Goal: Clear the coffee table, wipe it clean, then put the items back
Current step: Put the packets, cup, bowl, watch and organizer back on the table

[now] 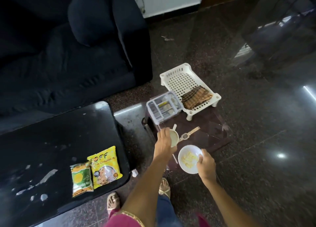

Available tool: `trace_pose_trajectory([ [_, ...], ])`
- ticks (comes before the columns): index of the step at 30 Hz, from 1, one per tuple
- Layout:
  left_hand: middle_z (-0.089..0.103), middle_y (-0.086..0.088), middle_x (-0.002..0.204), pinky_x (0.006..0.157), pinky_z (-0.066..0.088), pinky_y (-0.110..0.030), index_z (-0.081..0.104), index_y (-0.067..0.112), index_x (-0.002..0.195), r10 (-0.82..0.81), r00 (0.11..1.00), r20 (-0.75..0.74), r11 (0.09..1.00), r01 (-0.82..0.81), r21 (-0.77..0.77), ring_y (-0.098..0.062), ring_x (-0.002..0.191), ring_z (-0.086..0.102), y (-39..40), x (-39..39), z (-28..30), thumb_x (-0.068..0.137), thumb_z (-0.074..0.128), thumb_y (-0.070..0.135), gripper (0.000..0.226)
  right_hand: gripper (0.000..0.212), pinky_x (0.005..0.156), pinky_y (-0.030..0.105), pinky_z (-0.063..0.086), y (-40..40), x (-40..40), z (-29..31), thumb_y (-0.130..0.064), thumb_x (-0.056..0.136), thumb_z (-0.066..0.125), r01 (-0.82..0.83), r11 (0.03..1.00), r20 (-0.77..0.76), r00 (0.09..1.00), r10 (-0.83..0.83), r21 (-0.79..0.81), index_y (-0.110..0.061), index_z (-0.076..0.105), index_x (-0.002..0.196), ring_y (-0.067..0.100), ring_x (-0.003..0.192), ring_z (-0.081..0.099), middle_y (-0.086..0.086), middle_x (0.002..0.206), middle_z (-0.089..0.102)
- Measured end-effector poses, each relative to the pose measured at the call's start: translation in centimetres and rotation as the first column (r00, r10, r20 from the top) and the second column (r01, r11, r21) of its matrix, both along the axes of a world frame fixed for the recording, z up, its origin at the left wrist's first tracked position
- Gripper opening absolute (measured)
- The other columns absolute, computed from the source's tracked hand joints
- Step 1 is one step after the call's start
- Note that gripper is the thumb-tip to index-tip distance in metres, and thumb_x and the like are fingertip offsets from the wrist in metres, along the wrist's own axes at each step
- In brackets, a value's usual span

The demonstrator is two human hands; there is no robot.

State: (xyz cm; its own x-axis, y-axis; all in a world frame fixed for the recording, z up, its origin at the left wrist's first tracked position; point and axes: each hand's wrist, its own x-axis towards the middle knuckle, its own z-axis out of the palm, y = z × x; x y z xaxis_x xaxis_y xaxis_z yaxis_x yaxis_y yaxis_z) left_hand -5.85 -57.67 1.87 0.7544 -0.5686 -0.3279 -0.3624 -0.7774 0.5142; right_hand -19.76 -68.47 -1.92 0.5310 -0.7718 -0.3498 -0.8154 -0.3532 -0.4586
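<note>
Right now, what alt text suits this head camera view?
A person's left hand grips a cup and the right hand holds a white bowl above the floor beside a smeared black table holding two snack packets.

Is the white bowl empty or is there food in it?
Not empty. The white bowl has pale yellowish pieces lying across its bottom, far from full. The right hand holds its rim. What the food is, I cannot tell.

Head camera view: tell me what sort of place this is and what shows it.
Most likely a home living room. A dark sofa stands beside a black coffee table that bears two snack packets, and household things, among them a white plastic rack, sit on the polished stone floor.
</note>
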Motion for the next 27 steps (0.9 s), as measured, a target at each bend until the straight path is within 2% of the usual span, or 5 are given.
trace_pose_trajectory([
  [3,0.048,-0.013,0.122,0.082,0.053,-0.038,0.044,0.003,0.127,0.145,0.989,-0.011,0.989,-0.145,-0.025,-0.03,0.113,0.048,7.3,0.6,-0.1,0.067,0.076,0.018,0.07,0.022,0.08,0.042,0.052,4.7,2.2,0.3,-0.006,0.094,0.047,-0.161,0.987,-0.033,0.986,0.161,0.014,-0.001,0.058,0.112,0.034,0.097,0.062,0.018,0.106,0.065],
  [7,0.057,-0.014,0.096,0.066,0.057,-0.036,0.052,0.003,0.106,0.308,0.951,0.003,0.951,-0.308,-0.005,-0.032,0.085,0.06,16.6,3.5,-1.0,0.048,0.084,0.022,0.068,0.023,0.083,0.044,0.05,11.0,6.8,0.4,-0.006,0.093,0.046,-0.238,0.971,-0.012,0.971,0.238,0.033,-0.002,0.059,0.112,0.035,0.099,0.061,0.017,0.105,0.065],
  [11,0.05,-0.013,0.109,0.084,0.047,-0.033,0.049,0.002,0.116,0.413,0.908,0.072,0.902,-0.419,0.102,-0.028,0.101,0.05,25.0,8.8,-0.7,0.066,0.076,0.033,0.066,0.023,0.081,0.043,0.046,18.7,13.6,-0.1,-0.002,0.091,0.045,-0.248,0.965,0.034,0.969,0.246,0.085,0.002,0.057,0.111,0.04,0.098,0.059,0.023,0.103,0.064],
  [19,0.044,-0.01,0.118,0.083,0.048,-0.033,0.042,0.005,0.118,0.63,0.773,0.075,0.75,-0.631,0.2,-0.026,0.113,0.045,35.7,19.6,-2.2,0.067,0.077,0.039,0.07,0.025,0.082,0.043,0.044,28.3,26.9,-2.7,-0.001,0.091,0.044,-0.259,0.956,0.038,0.966,0.256,0.138,0.005,0.053,0.113,0.044,0.103,0.057,0.03,0.106,0.061],
  [27,0.045,-0.014,0.12,0.088,0.047,-0.036,0.04,0.003,0.116,0.772,0.636,0.021,0.623,-0.762,0.176,-0.029,0.113,0.047,37.5,26.3,-6.2,0.063,0.08,0.038,0.076,0.025,0.086,0.046,0.044,29.7,35.4,-6.2,-0.004,0.093,0.042,-0.192,0.968,0.002,0.981,0.194,0.164,0.001,0.047,0.117,0.044,0.107,0.054,0.03,0.113,0.058],
])
